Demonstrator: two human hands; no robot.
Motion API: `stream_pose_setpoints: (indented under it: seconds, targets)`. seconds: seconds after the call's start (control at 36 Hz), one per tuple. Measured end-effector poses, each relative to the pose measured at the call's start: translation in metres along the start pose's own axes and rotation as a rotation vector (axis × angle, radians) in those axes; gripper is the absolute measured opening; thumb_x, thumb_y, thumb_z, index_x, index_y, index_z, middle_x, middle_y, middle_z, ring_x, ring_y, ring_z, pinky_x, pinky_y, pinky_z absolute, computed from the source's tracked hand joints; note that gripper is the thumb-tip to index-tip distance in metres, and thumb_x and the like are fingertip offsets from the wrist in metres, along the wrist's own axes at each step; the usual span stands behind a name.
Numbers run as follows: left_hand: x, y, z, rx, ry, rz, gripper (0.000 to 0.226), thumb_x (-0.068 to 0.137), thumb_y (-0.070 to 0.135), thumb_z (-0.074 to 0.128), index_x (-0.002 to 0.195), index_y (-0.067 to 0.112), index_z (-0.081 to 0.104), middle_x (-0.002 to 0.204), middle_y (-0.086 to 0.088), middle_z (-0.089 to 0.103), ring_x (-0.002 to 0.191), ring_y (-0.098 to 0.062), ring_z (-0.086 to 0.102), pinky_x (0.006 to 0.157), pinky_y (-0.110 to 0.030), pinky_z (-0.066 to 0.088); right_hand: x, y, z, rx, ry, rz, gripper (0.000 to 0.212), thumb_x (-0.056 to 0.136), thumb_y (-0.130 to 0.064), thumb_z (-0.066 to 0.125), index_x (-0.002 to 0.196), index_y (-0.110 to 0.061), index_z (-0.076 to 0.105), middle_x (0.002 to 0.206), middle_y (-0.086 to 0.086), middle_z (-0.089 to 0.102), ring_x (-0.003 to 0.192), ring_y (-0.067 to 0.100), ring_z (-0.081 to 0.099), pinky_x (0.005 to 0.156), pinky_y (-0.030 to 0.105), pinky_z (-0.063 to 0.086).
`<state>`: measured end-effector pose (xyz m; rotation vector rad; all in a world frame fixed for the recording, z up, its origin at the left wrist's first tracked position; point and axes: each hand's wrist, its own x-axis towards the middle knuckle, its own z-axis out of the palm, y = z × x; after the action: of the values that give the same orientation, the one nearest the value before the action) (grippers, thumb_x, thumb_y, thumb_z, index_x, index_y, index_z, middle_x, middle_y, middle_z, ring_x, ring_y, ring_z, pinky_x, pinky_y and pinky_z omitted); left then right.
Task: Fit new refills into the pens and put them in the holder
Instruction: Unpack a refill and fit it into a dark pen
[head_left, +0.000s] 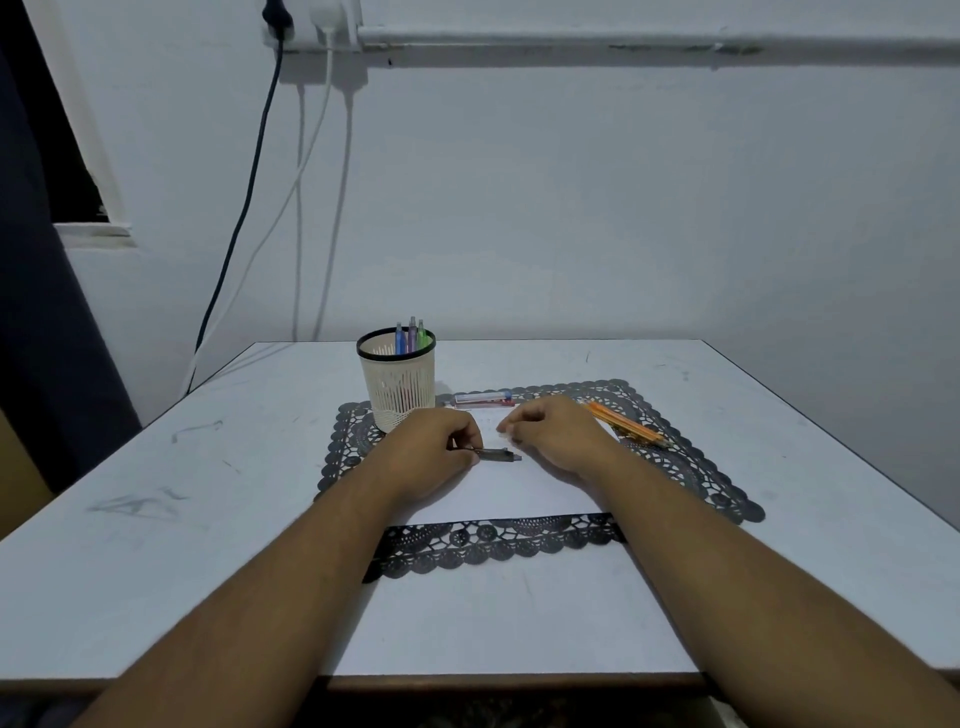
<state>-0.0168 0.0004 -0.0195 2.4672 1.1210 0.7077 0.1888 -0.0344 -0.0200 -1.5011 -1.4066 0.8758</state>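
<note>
A white table (156, 519) pushed against a pale wall carries a dark lace mat (691, 467), with a white sheet of paper (509, 493) laid over the mat's middle. At the mat's far left corner stands a cream mesh pen holder (400, 384), upright, three pens (412, 338) already standing in it, blue, purple and green, suggesting the job is partly done. A bundle of orange pens (626, 423) lies on the mat's right side, apparently awaiting refills, and a small clear refill packet (483, 398) rests just behind the hands. Over the paper, the left hand (431, 449) curls its fingers around a dark grey pen (498, 455), which lies nearly level, its long axis running left to right, the free end pointing toward the right hand (556, 431). That hand sits just beside it, fingers curled with tips drawn together; whether it pinches a small part cannot be told. The grey pen is not yet in the holder.
</note>
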Motion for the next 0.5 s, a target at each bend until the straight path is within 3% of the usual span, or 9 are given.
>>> stream_pose_setpoints:
  seconds: [0.08, 0.19, 0.28, 0.5]
  targets:
    - [0.001, -0.002, 0.0, -0.012, 0.007, -0.01, 0.009, 0.089, 0.017, 0.074, 0.087, 0.025, 0.071, 0.084, 0.013, 0.066, 0.079, -0.001, 0.059, 0.066, -0.02, 0.042, -0.005, -0.003, -0.01, 0.057, 0.012, 0.001, 0.012, 0.096, 0.003, 0.064, 0.097, 0.009, 0.075, 0.089, 0.012, 0.069, 0.08, 0.013, 0.062, 0.063, 0.011, 0.05]
    - [0.001, -0.007, 0.0, -0.022, 0.025, -0.026, 0.009, 0.089, 0.019, 0.073, 0.086, 0.026, 0.07, 0.087, 0.012, 0.067, 0.082, -0.005, 0.061, 0.069, -0.024, 0.047, -0.004, -0.004, -0.025, 0.033, -0.038, 0.01, 0.01, 0.095, -0.003, 0.069, 0.091, 0.002, 0.077, 0.076, 0.005, 0.072, 0.063, 0.002, 0.063, 0.065, 0.014, 0.052]
    - [0.002, -0.008, 0.0, -0.036, 0.032, -0.03, 0.01, 0.089, 0.018, 0.073, 0.085, 0.026, 0.069, 0.086, 0.011, 0.067, 0.079, -0.004, 0.059, 0.066, -0.023, 0.042, -0.003, -0.003, -0.027, 0.069, -0.138, 0.061, 0.006, 0.091, 0.002, 0.072, 0.09, 0.007, 0.076, 0.08, 0.014, 0.072, 0.069, 0.009, 0.064, 0.082, 0.026, 0.059]
    - [0.003, -0.008, 0.0, -0.038, 0.055, -0.045, 0.009, 0.091, 0.018, 0.072, 0.088, 0.025, 0.069, 0.083, 0.012, 0.065, 0.072, 0.0, 0.054, 0.06, -0.019, 0.034, -0.005, -0.006, -0.026, 0.019, -0.173, 0.05, 0.007, 0.089, 0.006, 0.074, 0.095, 0.008, 0.076, 0.083, 0.009, 0.075, 0.077, 0.008, 0.072, 0.072, 0.016, 0.055]
